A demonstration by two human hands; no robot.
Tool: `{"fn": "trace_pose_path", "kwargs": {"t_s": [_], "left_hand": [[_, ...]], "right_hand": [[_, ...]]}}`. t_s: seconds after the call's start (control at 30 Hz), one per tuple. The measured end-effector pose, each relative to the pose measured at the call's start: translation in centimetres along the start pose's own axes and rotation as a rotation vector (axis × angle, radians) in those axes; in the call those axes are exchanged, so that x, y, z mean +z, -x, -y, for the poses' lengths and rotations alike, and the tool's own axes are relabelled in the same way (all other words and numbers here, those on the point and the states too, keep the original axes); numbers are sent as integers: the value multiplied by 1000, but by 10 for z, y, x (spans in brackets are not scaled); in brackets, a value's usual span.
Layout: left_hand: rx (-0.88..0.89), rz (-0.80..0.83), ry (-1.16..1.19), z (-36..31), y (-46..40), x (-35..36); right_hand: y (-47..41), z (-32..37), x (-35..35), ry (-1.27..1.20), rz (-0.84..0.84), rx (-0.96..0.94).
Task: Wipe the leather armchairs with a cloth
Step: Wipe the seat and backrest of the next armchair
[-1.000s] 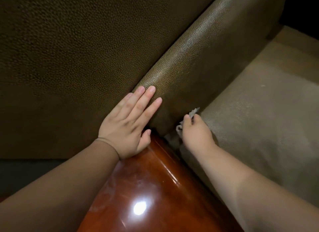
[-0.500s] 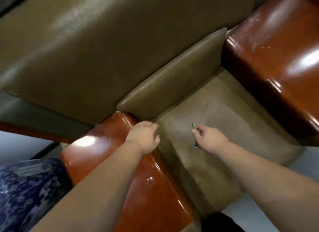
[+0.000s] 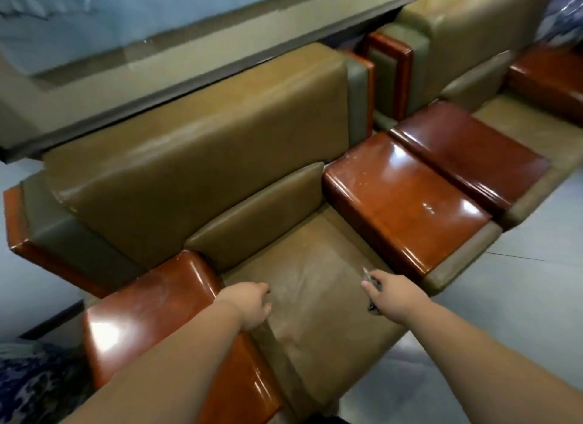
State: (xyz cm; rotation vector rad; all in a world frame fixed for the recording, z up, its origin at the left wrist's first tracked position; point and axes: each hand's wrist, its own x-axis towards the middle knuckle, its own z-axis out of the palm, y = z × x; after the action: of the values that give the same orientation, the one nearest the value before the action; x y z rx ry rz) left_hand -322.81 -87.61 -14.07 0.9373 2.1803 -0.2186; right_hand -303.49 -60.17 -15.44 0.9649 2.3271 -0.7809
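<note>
Armchair point(image 3: 202, 146) straight ahead, olive leather, glossy wooden armrests each side. Right hand point(image 3: 389, 292) over seat cushion point(image 3: 318, 300), fingers pinched round small grey cloth point(image 3: 369, 278), scrap poking out above and below fist. Left hand point(image 3: 250, 303) at seat's inner edge beside left armrest point(image 3: 142, 316), fingers loosely curled, holding nothing. Second armchair point(image 3: 473, 45) just beside, to right.

Pale grey floor point(image 3: 536, 243) carrying two olive leather armchairs side by side: the near armchair point(image 3: 195, 158) and a second armchair point(image 3: 467, 38) just beside it to the right, each with glossy reddish wooden armrests point(image 3: 403, 199).
</note>
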Motion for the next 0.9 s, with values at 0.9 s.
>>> {"fn": "trace_pose_path", "kwargs": {"t_s": [0.9], "left_hand": [[260, -220, 46, -301, 106, -31]], "right_hand": [[286, -252, -31, -147, -345, 122]]}}
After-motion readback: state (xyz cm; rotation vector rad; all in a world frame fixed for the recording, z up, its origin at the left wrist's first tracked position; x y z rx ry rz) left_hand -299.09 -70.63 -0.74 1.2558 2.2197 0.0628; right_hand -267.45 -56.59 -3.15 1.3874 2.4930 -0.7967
